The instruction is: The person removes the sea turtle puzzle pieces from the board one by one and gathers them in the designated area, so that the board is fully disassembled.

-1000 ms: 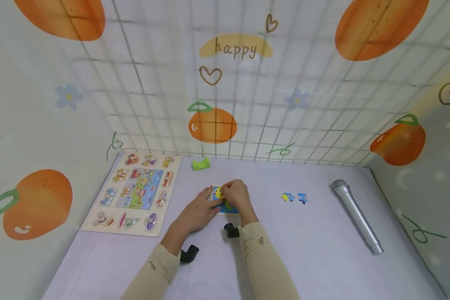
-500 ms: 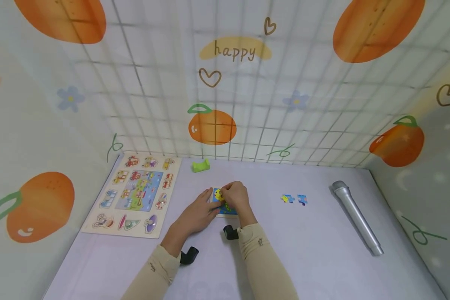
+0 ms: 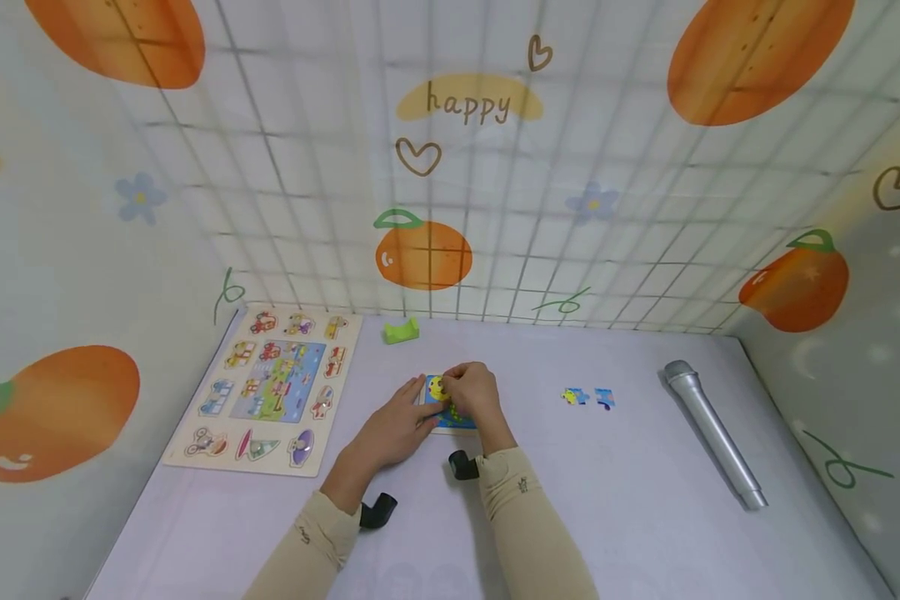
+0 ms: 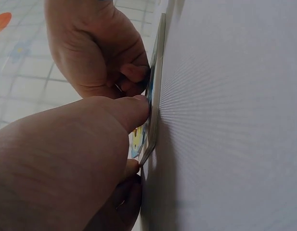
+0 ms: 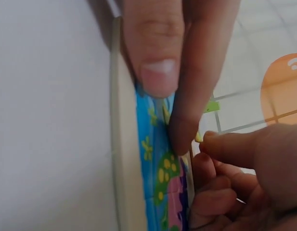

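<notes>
A small wooden jigsaw puzzle board (image 3: pixel 456 422) with a blue picture lies flat on the table, partly covered by both hands. My left hand (image 3: pixel 396 423) rests on its left side with fingers mostly straight; in the right wrist view the left thumb (image 5: pixel 159 77) presses the blue surface. Curled over the top of the board, my right hand (image 3: pixel 476 392) pinches a puzzle piece, largely hidden by the fingertips; a bit of yellow (image 5: pixel 199 136) shows beside them. Seen edge-on in the left wrist view, the board (image 4: pixel 159 72) has both hands against it.
Two loose puzzle pieces (image 3: pixel 576 396) (image 3: pixel 604 397) lie to the right. A silver microphone (image 3: pixel 715 435) lies at far right. A large peg puzzle board (image 3: pixel 330 450) is at left, and a green curved block (image 3: pixel 402 331) stands near the back wall.
Both hands stay nearly still on the puzzle board. The head view shifts slightly; nothing else visibly moves.
</notes>
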A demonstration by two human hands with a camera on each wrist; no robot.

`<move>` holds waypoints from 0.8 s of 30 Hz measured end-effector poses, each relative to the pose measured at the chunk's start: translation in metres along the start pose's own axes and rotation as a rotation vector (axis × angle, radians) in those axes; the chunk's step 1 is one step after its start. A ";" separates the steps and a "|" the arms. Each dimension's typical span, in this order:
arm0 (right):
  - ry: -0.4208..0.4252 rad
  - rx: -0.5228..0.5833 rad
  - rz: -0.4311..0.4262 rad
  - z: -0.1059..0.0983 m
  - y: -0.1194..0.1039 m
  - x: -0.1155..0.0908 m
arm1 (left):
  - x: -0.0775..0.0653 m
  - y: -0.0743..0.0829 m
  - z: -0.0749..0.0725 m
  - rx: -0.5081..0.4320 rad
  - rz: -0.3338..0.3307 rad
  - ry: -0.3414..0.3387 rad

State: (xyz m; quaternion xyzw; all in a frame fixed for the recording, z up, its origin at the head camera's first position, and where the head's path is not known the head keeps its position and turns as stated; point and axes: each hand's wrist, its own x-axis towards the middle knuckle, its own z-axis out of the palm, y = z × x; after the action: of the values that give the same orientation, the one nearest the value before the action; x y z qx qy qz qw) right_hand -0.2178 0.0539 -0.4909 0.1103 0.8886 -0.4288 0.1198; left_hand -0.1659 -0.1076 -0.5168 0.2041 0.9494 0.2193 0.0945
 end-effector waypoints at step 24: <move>0.014 -0.021 -0.027 0.004 0.001 -0.005 | -0.002 -0.003 0.003 0.017 -0.004 0.000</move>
State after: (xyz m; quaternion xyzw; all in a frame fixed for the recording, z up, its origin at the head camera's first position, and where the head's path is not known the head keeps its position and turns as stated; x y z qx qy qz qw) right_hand -0.2120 0.0504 -0.4923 0.1001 0.8953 -0.4201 0.1093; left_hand -0.1647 -0.1096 -0.5205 0.2028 0.9517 0.2108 0.0932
